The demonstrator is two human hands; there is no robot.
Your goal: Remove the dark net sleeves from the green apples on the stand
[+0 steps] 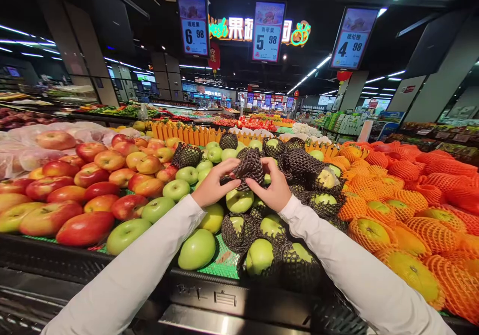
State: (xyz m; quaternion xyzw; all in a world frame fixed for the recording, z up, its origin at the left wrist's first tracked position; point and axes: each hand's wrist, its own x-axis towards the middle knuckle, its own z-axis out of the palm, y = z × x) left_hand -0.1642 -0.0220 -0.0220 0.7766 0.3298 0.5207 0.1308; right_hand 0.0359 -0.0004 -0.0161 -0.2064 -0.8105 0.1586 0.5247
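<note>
1. Both hands, left hand (pixel 214 185) and right hand (pixel 274 188), pinch the black foam net (pixel 250 168) from either side, fingers closed on it, above the green apple pile (pixel 198 248)
2. Pulling too hard, I judge, could tear the net
3. Knocking the apples just under the net might roll one off the pile's front, over the black shelf edge (pixel 209 295)

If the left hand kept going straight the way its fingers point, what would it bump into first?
The left hand points right, and its fingertips are already on the black foam net held between both hands. Past that it would meet the right hand, though depth is hard to judge.
</note>
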